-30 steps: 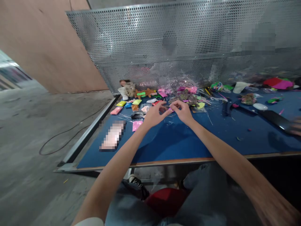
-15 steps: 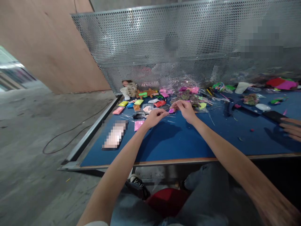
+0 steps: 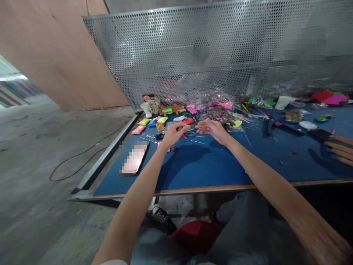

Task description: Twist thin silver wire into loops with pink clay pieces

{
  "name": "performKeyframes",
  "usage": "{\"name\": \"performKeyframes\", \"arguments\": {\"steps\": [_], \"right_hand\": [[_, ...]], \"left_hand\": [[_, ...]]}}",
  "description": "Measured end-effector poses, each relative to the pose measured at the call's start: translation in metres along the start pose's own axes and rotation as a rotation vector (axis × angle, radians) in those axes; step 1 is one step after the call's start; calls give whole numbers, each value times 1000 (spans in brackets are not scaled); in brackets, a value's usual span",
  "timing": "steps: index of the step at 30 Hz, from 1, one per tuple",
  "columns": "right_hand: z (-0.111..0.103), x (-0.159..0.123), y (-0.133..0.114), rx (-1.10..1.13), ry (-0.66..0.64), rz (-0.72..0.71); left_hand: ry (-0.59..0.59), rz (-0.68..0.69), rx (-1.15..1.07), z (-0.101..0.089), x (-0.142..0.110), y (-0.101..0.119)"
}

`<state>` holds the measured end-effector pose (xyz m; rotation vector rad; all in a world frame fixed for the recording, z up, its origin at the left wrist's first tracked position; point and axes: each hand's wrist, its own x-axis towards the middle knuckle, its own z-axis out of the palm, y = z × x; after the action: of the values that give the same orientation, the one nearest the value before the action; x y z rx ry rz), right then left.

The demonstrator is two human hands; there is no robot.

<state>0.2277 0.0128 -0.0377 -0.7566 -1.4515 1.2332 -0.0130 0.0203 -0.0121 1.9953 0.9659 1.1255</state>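
My left hand [image 3: 174,134] is above the blue table with its fingers curled and the thumb tip close to them. What it holds, if anything, is hidden. Facing it, my right hand [image 3: 213,129] has its fingers stretched out toward the left one, a small gap between the two. No purple piece shows between them. Just behind the hands lie a red packet [image 3: 188,120] and a white packet [image 3: 179,118]. A pink packet [image 3: 163,147] lies partly under my left wrist, with a small dark lump [image 3: 174,148] beside it. Thin clear strands [image 3: 197,141] lie below the fingers.
A phone [image 3: 134,158] lies at the table's left. Yellow packets [image 3: 162,120] and an orange-brown packet [image 3: 160,126] are at the back left. Perforated metal panel [image 3: 176,55] stands behind. At the right, another person's hand [image 3: 340,147] holds a dark handle near a white oval object [image 3: 308,125].
The small purple piece between my hands has gone from sight. My left hand has moved left and curled; my right hand has shifted slightly left and its fingers have straightened.
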Motion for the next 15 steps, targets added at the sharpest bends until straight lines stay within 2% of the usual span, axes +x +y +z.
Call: {"name": "performKeyframes", "arguments": {"steps": [2, 7, 12, 15], "right_hand": [[-3, 0, 2, -185, -2, -47], [-10, -1, 4, -831, -60, -128], [-14, -1, 3, -1226, -75, -32], [-12, 0, 5, -1331, -94, 24]], "left_hand": [[81, 25, 65, -3, 0, -1], [287, 164, 363, -14, 2, -3], [392, 232, 402, -15, 3, -2], [392, 259, 353, -13, 4, -2]]}}
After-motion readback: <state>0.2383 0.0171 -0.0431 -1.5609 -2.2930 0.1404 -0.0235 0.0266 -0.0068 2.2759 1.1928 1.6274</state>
